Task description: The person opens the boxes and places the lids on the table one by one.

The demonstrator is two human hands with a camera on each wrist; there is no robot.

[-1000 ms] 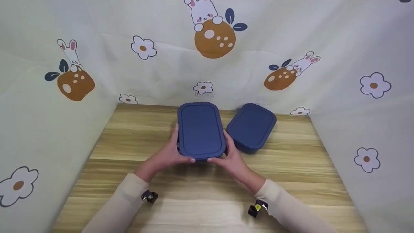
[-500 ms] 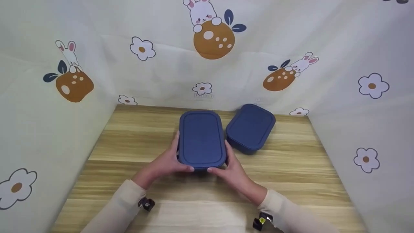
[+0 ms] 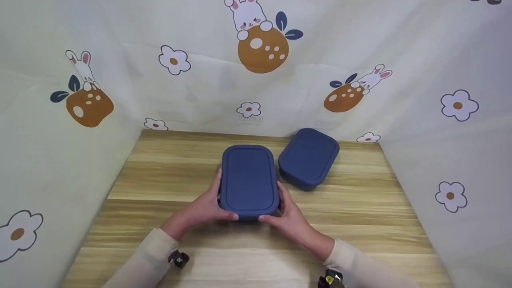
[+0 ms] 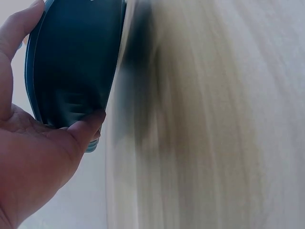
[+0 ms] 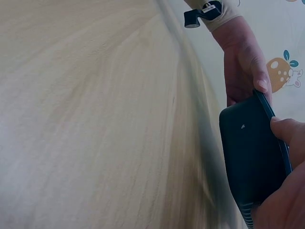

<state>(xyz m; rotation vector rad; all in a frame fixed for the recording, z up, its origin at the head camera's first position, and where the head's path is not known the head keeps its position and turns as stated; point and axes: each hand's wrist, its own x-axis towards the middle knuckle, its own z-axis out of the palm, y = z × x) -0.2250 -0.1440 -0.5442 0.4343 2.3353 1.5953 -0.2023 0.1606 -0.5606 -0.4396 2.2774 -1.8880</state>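
Note:
In the head view a dark blue lidded food container (image 3: 250, 180) is held between both hands, its lid facing up. My left hand (image 3: 204, 206) grips its left side, thumb along the near edge of the lid. The right hand (image 3: 292, 214) grips the opposite side in the same way. Both wrist views show the container's (image 5: 248, 148) smooth wall and the thumbs at its rim, with a blurred shadow on the tabletop below. A second, matching container (image 3: 309, 156) stands at the back right, angled, just beyond the right fingers.
A wood-grain table (image 3: 160, 160) lies beneath everything. Pale cloth (image 3: 200, 96) printed with rabbits, oranges and flowers encloses it at the back and both sides. A small black device (image 3: 179, 259) sits at each cuff.
Both hands have drawn the held container toward the person, away from the back cloth. The second container stays where it was, and the grip looks the same.

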